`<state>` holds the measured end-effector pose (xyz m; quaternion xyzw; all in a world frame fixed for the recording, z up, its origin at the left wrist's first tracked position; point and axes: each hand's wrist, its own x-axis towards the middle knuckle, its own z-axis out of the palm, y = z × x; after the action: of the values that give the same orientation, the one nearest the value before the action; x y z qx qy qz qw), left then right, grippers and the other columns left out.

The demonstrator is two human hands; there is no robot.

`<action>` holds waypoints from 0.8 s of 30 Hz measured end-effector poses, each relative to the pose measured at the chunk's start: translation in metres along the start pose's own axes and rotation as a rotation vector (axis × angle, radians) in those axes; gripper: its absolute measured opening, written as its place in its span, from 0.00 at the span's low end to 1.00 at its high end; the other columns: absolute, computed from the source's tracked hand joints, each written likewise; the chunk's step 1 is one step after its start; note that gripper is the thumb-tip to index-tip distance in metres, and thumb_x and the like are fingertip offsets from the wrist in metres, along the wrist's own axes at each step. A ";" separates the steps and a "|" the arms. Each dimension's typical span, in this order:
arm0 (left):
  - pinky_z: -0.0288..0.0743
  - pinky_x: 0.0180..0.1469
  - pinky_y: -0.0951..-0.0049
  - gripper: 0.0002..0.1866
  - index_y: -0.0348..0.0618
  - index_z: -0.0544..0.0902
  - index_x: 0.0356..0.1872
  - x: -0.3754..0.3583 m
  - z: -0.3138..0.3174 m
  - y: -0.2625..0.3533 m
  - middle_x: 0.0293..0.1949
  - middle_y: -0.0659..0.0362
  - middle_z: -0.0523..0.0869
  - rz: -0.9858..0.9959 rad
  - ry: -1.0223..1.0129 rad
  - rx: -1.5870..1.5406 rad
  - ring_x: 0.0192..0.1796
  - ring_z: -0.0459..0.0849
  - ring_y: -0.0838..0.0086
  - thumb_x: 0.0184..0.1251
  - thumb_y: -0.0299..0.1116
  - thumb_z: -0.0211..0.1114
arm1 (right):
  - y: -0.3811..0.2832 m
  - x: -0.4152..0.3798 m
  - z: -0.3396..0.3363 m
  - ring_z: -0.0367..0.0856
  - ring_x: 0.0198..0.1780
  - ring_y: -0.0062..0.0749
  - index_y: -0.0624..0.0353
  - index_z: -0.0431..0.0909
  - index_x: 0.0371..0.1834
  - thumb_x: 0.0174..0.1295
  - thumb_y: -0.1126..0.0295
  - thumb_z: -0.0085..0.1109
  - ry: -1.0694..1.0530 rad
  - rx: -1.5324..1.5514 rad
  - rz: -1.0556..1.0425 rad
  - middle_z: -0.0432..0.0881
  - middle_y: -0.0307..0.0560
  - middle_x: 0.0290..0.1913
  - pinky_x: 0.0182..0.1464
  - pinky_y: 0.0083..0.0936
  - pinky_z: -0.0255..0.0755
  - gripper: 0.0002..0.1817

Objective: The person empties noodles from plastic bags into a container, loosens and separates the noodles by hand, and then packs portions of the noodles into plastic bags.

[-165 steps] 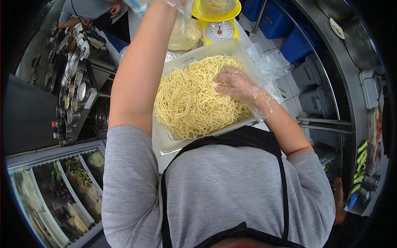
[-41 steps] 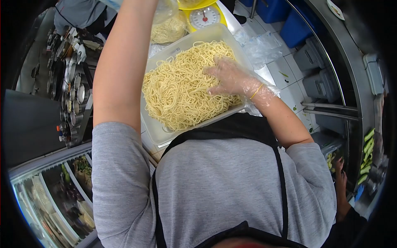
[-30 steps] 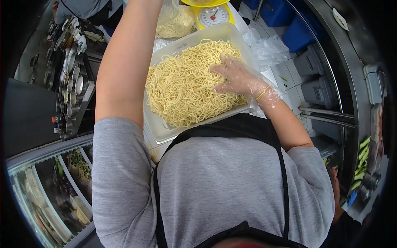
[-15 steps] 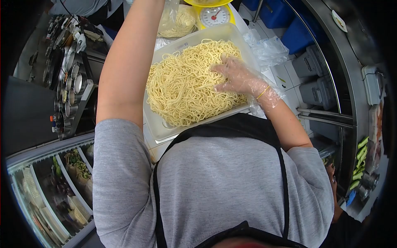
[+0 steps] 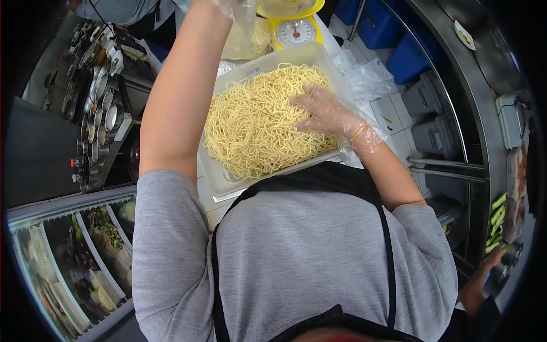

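Note:
A large white plastic tray point(image 5: 227, 191) holds a heap of yellow noodles point(image 5: 256, 125). My right hand point(image 5: 323, 110), in a thin clear glove with a yellow band at the wrist, lies on the noodles at the tray's right side, fingers spread and pressed into the strands. My left arm is raised over the tray's far left corner. My left hand point(image 5: 231, 7), also gloved, sits at the top edge of the view and holds up a clear plastic bag point(image 5: 249, 39) with noodles in it. Just behind the tray stands a yellow dial scale point(image 5: 297, 33) with a yellow bowl point(image 5: 288, 8) on top.
Loose clear bags point(image 5: 367, 74) lie right of the tray. Round metal containers point(image 5: 98, 119) line the left counter above a glass display fridge point(image 5: 85, 251). Blue bins point(image 5: 399, 43), grey bins point(image 5: 433, 128), green vegetables point(image 5: 497, 223). Another person point(image 5: 114, 8) at top left; someone's hand point(image 5: 483, 276) at lower right.
My right hand stays spread on the noodles and has barely shifted. My left hand keeps the bag held up. The other person's hand at lower right has moved farther right.

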<state>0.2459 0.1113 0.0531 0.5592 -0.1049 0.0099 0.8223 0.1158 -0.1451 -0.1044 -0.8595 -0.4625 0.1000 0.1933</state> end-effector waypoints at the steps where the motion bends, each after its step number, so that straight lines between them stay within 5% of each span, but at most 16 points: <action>1: 0.74 0.28 0.82 0.12 0.43 0.78 0.47 -0.018 0.010 0.005 0.37 0.63 0.83 -0.005 0.051 -0.046 0.32 0.80 0.81 0.62 0.28 0.60 | 0.002 0.001 -0.002 0.66 0.62 0.50 0.51 0.72 0.59 0.52 0.47 0.63 0.006 -0.007 -0.004 0.69 0.60 0.59 0.64 0.40 0.59 0.33; 3: 0.74 0.29 0.83 0.11 0.43 0.79 0.45 -0.062 0.038 0.021 0.35 0.63 0.83 -0.004 0.034 -0.067 0.31 0.80 0.81 0.62 0.28 0.60 | 0.004 0.004 -0.005 0.76 0.51 0.43 0.52 0.74 0.56 0.54 0.54 0.65 0.333 0.311 -0.064 0.76 0.54 0.50 0.56 0.37 0.69 0.27; 4: 0.74 0.29 0.83 0.09 0.42 0.79 0.43 -0.080 0.047 0.027 0.34 0.62 0.83 -0.011 0.021 -0.092 0.30 0.79 0.82 0.61 0.27 0.60 | -0.001 0.005 -0.015 0.76 0.51 0.43 0.52 0.74 0.56 0.54 0.54 0.65 0.334 0.308 -0.073 0.76 0.54 0.50 0.56 0.37 0.69 0.27; 6: 0.71 0.26 0.88 0.15 0.38 0.74 0.50 -0.110 0.031 0.016 0.41 0.60 0.80 -0.057 -0.019 -0.097 0.29 0.77 0.85 0.62 0.26 0.58 | -0.022 0.003 -0.054 0.80 0.38 0.39 0.52 0.74 0.56 0.54 0.61 0.65 0.787 0.532 0.062 0.80 0.48 0.42 0.46 0.33 0.74 0.25; 10: 0.67 0.21 0.97 0.28 0.29 0.64 0.63 -0.180 0.032 -0.016 0.56 0.55 0.75 -0.165 -0.052 -0.008 0.28 0.72 0.92 0.61 0.26 0.57 | -0.046 -0.001 -0.105 0.81 0.33 0.42 0.50 0.74 0.56 0.54 0.60 0.65 0.508 0.553 -0.210 0.82 0.47 0.39 0.43 0.36 0.75 0.25; 13: 0.71 0.30 0.92 0.30 0.30 0.65 0.62 -0.201 0.031 -0.014 0.58 0.55 0.72 -0.205 -0.030 0.116 0.31 0.73 0.90 0.58 0.30 0.61 | -0.053 0.016 -0.104 0.81 0.39 0.46 0.46 0.75 0.53 0.55 0.58 0.61 -0.030 -0.135 -0.119 0.82 0.49 0.40 0.43 0.39 0.74 0.21; 15: 0.75 0.37 0.88 0.31 0.32 0.66 0.63 -0.209 0.027 -0.005 0.60 0.55 0.71 -0.241 -0.063 0.134 0.35 0.75 0.87 0.57 0.32 0.62 | -0.052 0.020 -0.105 0.81 0.40 0.45 0.49 0.76 0.49 0.55 0.59 0.60 -0.050 -0.127 -0.123 0.81 0.50 0.38 0.43 0.39 0.73 0.18; 17: 0.74 0.52 0.74 0.27 0.43 0.74 0.59 -0.219 0.030 0.004 0.61 0.54 0.70 0.175 0.003 1.036 0.46 0.77 0.77 0.58 0.38 0.65 | -0.052 0.020 -0.114 0.81 0.40 0.45 0.51 0.77 0.45 0.56 0.60 0.60 -0.077 -0.123 -0.135 0.81 0.50 0.37 0.43 0.39 0.73 0.14; 18: 0.74 0.52 0.74 0.27 0.43 0.74 0.59 -0.226 0.043 0.013 0.61 0.54 0.70 0.178 0.011 1.038 0.46 0.77 0.77 0.58 0.38 0.65 | -0.055 0.015 -0.124 0.80 0.39 0.45 0.54 0.76 0.41 0.57 0.60 0.59 0.022 -0.087 -0.225 0.80 0.50 0.35 0.41 0.38 0.72 0.13; 20: 0.69 0.57 0.61 0.18 0.55 0.81 0.52 -0.237 0.077 0.032 0.64 0.55 0.65 0.198 -0.108 1.592 0.55 0.74 0.65 0.60 0.43 0.63 | -0.059 0.013 -0.132 0.79 0.38 0.46 0.57 0.75 0.37 0.58 0.61 0.59 0.121 -0.048 -0.316 0.79 0.51 0.33 0.40 0.36 0.72 0.12; 24: 0.59 0.64 0.50 0.16 0.51 0.83 0.44 -0.231 0.058 0.016 0.61 0.57 0.70 0.361 -0.036 1.964 0.56 0.74 0.62 0.57 0.46 0.64 | -0.058 0.014 -0.140 0.78 0.38 0.44 0.60 0.74 0.34 0.57 0.63 0.60 0.095 -0.064 -0.319 0.77 0.52 0.33 0.39 0.34 0.71 0.12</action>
<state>0.0088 0.0867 0.0457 0.9668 -0.1461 0.2085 -0.0201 0.1285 -0.1383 0.0467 -0.7846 -0.5863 0.0126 0.2011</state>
